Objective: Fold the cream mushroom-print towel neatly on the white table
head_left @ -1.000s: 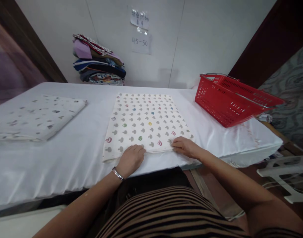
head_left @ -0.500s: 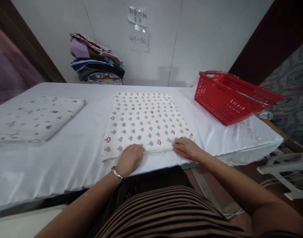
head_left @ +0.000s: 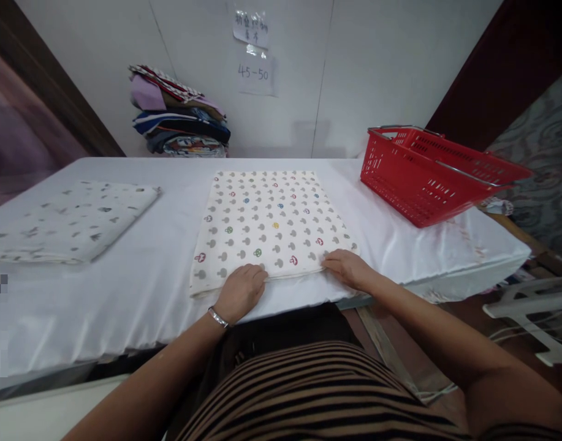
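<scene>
A white cloth [head_left: 271,214] printed with grey and coloured mushrooms lies folded and flat on the white-covered table [head_left: 170,294]. On its near edge, left of the middle, is my left hand [head_left: 244,291], fingers closed round the edge. My right hand [head_left: 349,269] pinches the same edge near the right corner. The thumbs and the underside of the edge are mostly hidden. To the left lies a second folded white cloth [head_left: 78,217] with a scattered grey print, apart from both hands.
A red shopping basket [head_left: 409,177] stands at the table's right end. Against the back wall is a pile of folded cloths [head_left: 182,116]. Paper signs [head_left: 254,76] are stuck to the wall. A white plastic stool [head_left: 533,312] is on the floor at right.
The view has shifted slightly. Both hands stay at the cloth's near edge, and the cloth lies almost as before.
</scene>
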`<state>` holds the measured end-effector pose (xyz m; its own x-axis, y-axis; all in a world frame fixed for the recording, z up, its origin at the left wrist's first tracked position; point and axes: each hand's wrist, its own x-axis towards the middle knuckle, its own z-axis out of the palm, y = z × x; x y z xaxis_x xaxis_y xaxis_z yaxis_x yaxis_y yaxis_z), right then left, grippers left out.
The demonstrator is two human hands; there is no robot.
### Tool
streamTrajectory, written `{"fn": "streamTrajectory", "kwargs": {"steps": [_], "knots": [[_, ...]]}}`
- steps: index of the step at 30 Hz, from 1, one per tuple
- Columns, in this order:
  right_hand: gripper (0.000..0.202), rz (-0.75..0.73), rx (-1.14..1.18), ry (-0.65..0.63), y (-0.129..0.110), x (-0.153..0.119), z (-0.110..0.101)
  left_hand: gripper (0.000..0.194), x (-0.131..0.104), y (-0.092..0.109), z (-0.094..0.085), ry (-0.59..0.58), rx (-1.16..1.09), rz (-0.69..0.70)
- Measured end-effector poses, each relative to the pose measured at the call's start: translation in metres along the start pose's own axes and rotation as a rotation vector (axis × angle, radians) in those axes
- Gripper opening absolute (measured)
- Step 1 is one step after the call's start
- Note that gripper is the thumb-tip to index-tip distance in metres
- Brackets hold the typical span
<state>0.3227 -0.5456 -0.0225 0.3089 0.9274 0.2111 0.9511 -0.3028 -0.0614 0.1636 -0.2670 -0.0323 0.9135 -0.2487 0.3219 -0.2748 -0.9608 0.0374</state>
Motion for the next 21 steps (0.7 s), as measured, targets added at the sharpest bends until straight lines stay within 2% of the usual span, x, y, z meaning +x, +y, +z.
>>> {"fn": "streamTrajectory", "kwargs": {"steps": [2,7,13,21], "knots": [[0.020,0.032,-0.007,0.027,0.000,0.005,-0.004,0.015,0.000,0.000,0.000,0.000,0.003,0.002],[0.022,0.099,-0.153,0.246,-0.002,0.009,-0.003,0.015,0.000,0.000,-0.002,-0.006,0.022,0.005],[0.017,0.013,-0.135,0.136,-0.001,-0.008,0.016,0.016,0.000,0.002,-0.004,-0.007,0.023,0.011],[0.017,0.027,-0.163,0.127,-0.001,-0.006,0.011,0.016,-0.001,0.001,-0.003,0.002,0.034,0.015]]}}
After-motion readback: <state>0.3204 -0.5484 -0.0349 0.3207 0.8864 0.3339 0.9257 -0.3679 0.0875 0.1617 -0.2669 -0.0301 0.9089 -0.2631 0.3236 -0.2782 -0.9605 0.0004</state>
